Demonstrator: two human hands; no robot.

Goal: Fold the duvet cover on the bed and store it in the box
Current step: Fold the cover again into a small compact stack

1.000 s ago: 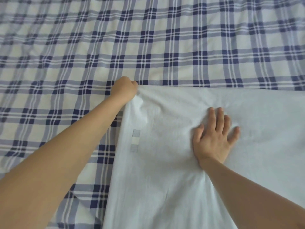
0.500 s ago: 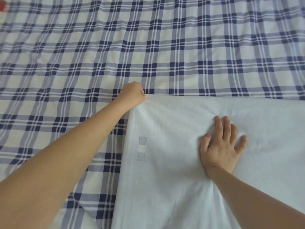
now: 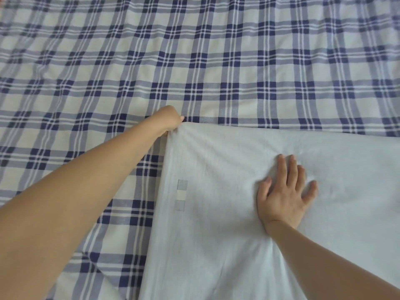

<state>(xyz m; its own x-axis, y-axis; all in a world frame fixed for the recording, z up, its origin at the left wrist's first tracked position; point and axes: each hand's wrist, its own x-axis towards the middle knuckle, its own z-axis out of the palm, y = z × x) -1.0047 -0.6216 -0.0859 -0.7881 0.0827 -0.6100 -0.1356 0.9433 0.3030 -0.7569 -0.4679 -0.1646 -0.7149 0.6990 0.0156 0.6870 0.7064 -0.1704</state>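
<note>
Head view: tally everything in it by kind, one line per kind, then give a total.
Cloths: 2, white cloth lying over plaid cloth
Hands: 2, left hand gripping the white cloth's corner, right hand flat on it
Total: 4

- The left grip [image 3: 171, 121] pinches the corner of the duvet cover [image 3: 216, 245]; its fingertips are hidden behind the knuckles and the cloth.
- The duvet cover runs off the right and bottom edges.
- The plaid fabric [image 3: 194, 61] passes under it and off every edge; whether the two are one piece cannot be told.
- The left forearm [image 3: 75, 202] and right forearm [image 3: 324, 263] are cut off by the frame.
</note>
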